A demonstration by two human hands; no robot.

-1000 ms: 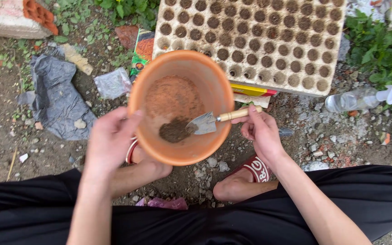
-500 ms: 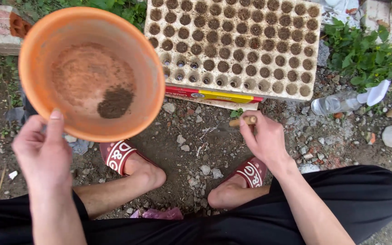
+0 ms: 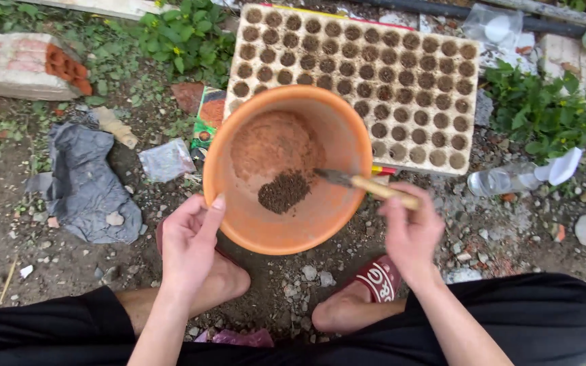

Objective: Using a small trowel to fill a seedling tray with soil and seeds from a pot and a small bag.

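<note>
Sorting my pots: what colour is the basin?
Orange basin, held by the left hand; head view.

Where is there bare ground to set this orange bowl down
Bare dirt lies between the grey plastic sheet and your left hand, and right of your right hand below the clear bottle. It is crowded ahead: the seedling tray and packets beside the orange bowl.

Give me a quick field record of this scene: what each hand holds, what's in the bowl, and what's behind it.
left hand: grips near rim of round orange plastic bowl
right hand: holds wooden-handled small trowel, blade inside bowl
bowl contents: small dark soil clump, reddish dust film
behind bowl: pale seedling tray with soil-filled cells
ground: grey crumpled plastic sheet, clear plastic bottle
</note>
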